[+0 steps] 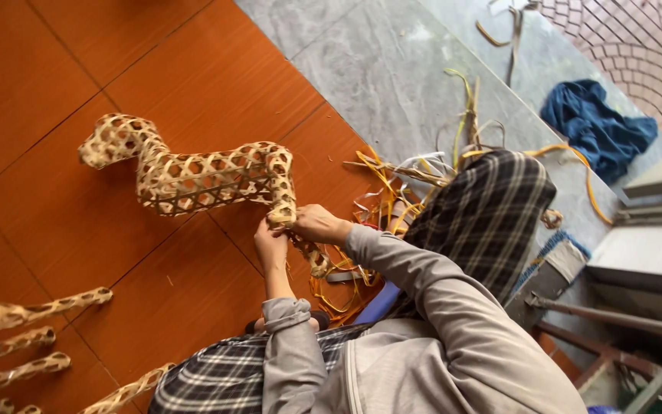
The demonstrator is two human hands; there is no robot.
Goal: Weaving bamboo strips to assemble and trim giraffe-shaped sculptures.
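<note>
So the woven bamboo animal figure [193,172] is lying on its side on the orange tiled floor [32,84], head end pointing away to the left, and both hands are bunched up at one of its rear legs. The left hand [271,244] has its fingers curled closed round the lower part of that leg, and the right hand [317,224] is pinched shut on the weave just above it, so both grips are closed on the same figure, touching each other.

My guess is this thing weighs next to nothing. It's open hexagon lattice, hollow all through, springy rather than stiff, and I'd bet it dents if you squeeze the body. The legs look like the narrow weak bits, so holding close to where the leg meets the body seems the safer spot, which is roughly where the right hand sits.

Count: one figure in hand, plus one more partly in view at the bottom left [17,337], four legs showing. One loose pile of bamboo strips [392,192], too tangled to count. One blue cloth [599,126] on the grey stone further off.
</note>
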